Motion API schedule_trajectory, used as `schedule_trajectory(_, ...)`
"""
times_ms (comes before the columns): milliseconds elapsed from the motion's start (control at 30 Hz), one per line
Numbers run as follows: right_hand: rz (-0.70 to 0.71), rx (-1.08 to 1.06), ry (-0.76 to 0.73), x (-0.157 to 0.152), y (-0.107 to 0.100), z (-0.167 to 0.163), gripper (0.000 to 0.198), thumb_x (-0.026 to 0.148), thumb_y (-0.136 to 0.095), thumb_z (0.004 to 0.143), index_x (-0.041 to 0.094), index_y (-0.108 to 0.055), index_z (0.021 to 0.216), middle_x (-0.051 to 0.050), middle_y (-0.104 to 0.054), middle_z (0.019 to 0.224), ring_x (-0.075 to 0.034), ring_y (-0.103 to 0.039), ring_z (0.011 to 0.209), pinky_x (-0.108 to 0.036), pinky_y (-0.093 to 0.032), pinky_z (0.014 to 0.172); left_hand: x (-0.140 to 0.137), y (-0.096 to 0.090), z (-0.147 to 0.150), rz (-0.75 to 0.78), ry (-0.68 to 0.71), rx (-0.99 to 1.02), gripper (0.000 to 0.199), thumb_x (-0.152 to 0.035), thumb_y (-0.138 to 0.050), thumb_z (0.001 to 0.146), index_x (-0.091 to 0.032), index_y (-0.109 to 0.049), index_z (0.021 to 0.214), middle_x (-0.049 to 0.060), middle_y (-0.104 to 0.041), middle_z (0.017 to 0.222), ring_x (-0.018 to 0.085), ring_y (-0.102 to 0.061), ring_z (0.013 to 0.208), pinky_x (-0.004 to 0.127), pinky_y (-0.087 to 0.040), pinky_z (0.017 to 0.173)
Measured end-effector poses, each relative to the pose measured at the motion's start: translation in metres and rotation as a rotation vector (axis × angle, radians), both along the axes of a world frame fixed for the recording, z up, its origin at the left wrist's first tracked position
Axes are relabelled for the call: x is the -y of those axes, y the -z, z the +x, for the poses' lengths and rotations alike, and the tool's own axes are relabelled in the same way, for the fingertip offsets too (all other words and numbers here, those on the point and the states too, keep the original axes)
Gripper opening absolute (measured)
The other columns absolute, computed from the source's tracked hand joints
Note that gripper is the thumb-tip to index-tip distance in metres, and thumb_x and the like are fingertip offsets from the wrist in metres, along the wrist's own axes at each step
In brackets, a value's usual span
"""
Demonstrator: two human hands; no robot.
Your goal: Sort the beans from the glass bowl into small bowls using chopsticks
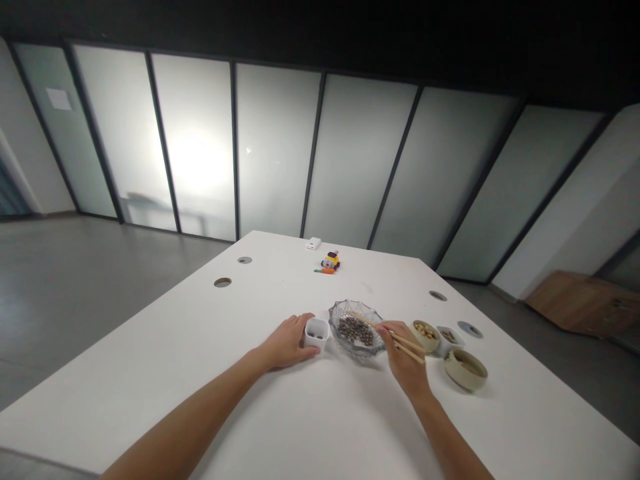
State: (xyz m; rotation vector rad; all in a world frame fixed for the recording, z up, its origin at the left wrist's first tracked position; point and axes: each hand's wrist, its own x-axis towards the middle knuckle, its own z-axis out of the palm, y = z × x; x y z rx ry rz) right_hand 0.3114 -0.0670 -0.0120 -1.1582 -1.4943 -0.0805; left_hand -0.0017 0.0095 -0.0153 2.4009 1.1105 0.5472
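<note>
Few dark pieces (315, 335) lie in the cup (316, 345) inside the curled left hand (289, 342), many in the bowl (350, 349) beside the right hand (406, 361) closed on chopsticks (411, 343), seemingly an early stage

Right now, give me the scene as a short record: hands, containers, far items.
Left hand: fingers around white cup, a few dark pieces inside
Right hand: holding wooden chopsticks, tips over glass bowl
Glass bowl: right of cup, holds many small dark pieces, kind unclear
Far right: two pale green bowls, white dish
Farther back: yellow toy vehicle, toy carrot, white box
</note>
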Motion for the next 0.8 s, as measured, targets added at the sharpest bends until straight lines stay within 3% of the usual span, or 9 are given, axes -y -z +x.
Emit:
schedule_trajectory(267, -0.08, -0.022, -0.078, -0.0041, 0.0078, -0.0002, 0.051, 0.067, -0.066, 0.108, 0.024, -0.085, 0.09, -0.009, -0.079, 0.089, -0.026, -0.075, 0.083, -0.039, -0.063, 0.077, -0.0018, 0.0031, 0.0, 0.013, 0.004, -0.009, 0.075, -0.045, -0.08, 0.091, -0.02, -0.052, 0.157, 0.018, -0.07, 0.146, 0.039, -0.067, 0.134, 0.051, -0.052, 0.117)
schedule_trajectory(600, -0.053, -0.016, -0.041, -0.0028, 0.005, 0.0051, 0.05, 0.067, -0.065, 0.109, 0.025, -0.084, 0.09, -0.009, -0.08, 0.089, -0.026, -0.075, 0.084, -0.04, -0.063, 0.079, 0.0, 0.0005, -0.0006, -0.007, -0.007, -0.016, 0.078, -0.047, -0.08, 0.091, -0.02, -0.051, 0.159, 0.019, -0.071, 0.145, 0.04, -0.067, 0.135, 0.052, -0.052, 0.117)
schedule_trajectory(800, -0.071, -0.022, 0.002, -0.0034, 0.0053, 0.0034, 0.058, 0.076, -0.063, 0.106, 0.025, -0.081, 0.087, -0.009, -0.079, 0.084, -0.026, -0.073, 0.079, -0.04, -0.063, 0.075, 0.0009, -0.0007, -0.001, -0.007, -0.008, -0.012, 0.077, -0.048, -0.08, 0.092, -0.022, -0.052, 0.159, 0.018, -0.072, 0.144, 0.04, -0.067, 0.134, 0.051, -0.053, 0.116)
